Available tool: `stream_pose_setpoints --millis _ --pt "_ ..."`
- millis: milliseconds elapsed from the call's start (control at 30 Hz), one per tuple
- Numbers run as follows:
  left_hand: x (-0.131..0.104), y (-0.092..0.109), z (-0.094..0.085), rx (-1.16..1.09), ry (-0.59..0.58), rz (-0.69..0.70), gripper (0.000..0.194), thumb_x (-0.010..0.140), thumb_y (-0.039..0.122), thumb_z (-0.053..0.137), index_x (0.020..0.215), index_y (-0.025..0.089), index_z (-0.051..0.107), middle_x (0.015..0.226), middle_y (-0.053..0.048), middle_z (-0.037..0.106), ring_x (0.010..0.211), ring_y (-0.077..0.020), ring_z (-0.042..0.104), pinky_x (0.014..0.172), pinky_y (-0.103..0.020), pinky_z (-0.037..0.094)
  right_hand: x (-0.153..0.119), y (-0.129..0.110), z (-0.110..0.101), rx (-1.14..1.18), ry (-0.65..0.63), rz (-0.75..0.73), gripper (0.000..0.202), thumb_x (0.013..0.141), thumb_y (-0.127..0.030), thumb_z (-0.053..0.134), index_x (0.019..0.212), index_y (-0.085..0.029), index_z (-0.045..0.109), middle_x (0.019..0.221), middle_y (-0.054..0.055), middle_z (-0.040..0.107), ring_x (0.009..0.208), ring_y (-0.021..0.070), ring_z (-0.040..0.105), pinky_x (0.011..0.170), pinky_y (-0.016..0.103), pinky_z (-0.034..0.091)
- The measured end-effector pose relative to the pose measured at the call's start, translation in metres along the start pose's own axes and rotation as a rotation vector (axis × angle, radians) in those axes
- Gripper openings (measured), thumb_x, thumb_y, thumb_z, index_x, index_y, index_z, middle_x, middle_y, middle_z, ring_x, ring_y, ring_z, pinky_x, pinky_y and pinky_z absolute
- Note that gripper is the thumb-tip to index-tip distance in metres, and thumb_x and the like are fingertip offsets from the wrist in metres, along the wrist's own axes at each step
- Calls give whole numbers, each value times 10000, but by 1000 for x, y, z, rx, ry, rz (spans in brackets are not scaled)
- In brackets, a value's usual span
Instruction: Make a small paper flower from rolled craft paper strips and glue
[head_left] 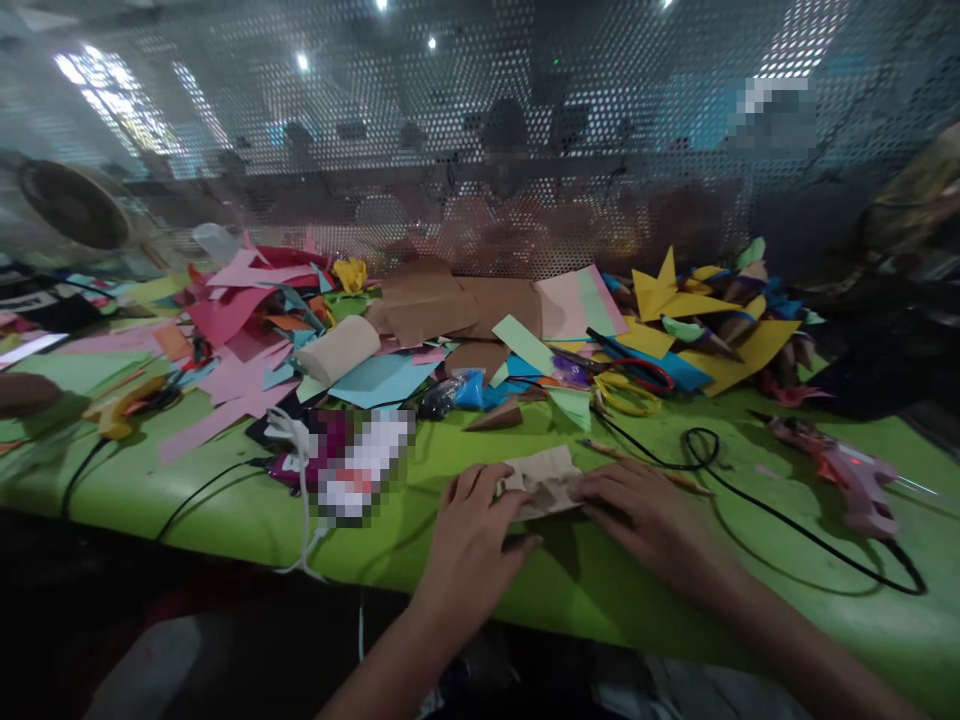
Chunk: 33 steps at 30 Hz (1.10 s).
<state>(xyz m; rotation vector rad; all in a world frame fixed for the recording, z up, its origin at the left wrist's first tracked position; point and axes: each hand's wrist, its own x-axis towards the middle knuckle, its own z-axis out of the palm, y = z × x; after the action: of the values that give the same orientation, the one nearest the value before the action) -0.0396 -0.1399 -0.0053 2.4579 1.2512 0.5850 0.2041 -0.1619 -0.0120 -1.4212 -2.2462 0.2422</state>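
Observation:
A crumpled piece of beige paper (546, 472) is held just above the green tabletop, close to its front edge. My left hand (476, 525) grips its left end, fingers bent over the sheet and thumb below. At the right end, my right hand (645, 510) pinches the paper between fingers and thumb. Behind the right hand lies a pencil (607, 450). A brown paper cone (495, 415) rests a little beyond the paper, beside a strip of pale green paper (571, 408).
A pink glue gun (855, 475) with a looping black cord lies right; a yellow one (124, 408) lies left. A power strip (315, 455) sits left of my hands. Scissors (626, 392), a paper roll (341, 350) and heaped coloured paper (247, 300) are farther back, before a perforated metal screen (450, 120).

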Motion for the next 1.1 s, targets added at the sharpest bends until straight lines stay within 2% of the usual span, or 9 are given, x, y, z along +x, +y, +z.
stream_pose_setpoints --millis 100,233,333,400,500,667,833,967,1100 --pt "10 -3 -4 -1 -23 -30 80 894 207 644 969 221 670 1172 -44 656 1128 -269 541 932 -439 432 9 2 -1 60 -34 78 144 949 -238 540 946 -227 684 900 49 734 843 226 666 767 367 507" --pt "26 -8 -7 44 -77 -131 95 936 243 578 914 200 659 971 -40 700 994 -272 586 873 -447 434 22 4 -2 57 -59 190 164 937 -255 532 928 -220 691 882 48 734 817 228 671 713 342 507" --pt "35 -11 -8 65 -82 -172 166 919 256 598 1072 210 645 1036 -55 703 1044 -302 584 902 -480 422 28 5 3 -4 -33 203 178 911 -236 549 1021 -217 688 967 70 733 896 257 673 780 381 515" --pt "37 -13 -7 73 -74 -163 297 902 266 620 1195 219 609 1128 -75 674 1117 -317 557 930 -483 414 30 6 6 -50 -17 193 300 895 -211 562 1184 -212 643 1086 98 704 977 284 661 835 422 513" --pt "37 -15 -5 72 -89 -134 311 887 288 636 1190 223 615 1164 -84 632 1155 -321 527 938 -468 413 32 7 10 -84 -42 159 416 885 -176 561 1301 -199 573 1134 130 645 1010 303 638 849 457 511" --pt "38 -15 -5 9 -105 -114 47 878 213 621 924 213 631 1049 -53 649 1061 -281 544 880 -413 410 37 6 6 45 -33 93 94 868 -144 548 911 -186 621 1032 116 620 978 281 605 837 430 493" --pt "41 -15 -5 -177 -61 -148 63 888 153 555 890 209 583 913 -33 689 910 -242 587 817 -379 395 39 3 -3 387 2 207 64 864 -248 589 903 -210 622 923 61 673 878 238 622 786 375 478" --pt "46 -19 -1 -588 -10 -197 96 850 127 535 891 205 573 894 -18 664 852 -191 600 758 -306 418 40 -3 -12 956 10 419 380 814 -420 703 1129 -220 632 998 52 698 905 224 649 778 338 497" --pt "53 -17 4 -1019 21 -328 33 823 201 583 839 186 559 766 17 582 717 -133 546 649 -238 404 43 -13 -15 1337 119 526 544 699 -393 830 1198 -275 646 1061 28 714 984 208 652 871 317 494"
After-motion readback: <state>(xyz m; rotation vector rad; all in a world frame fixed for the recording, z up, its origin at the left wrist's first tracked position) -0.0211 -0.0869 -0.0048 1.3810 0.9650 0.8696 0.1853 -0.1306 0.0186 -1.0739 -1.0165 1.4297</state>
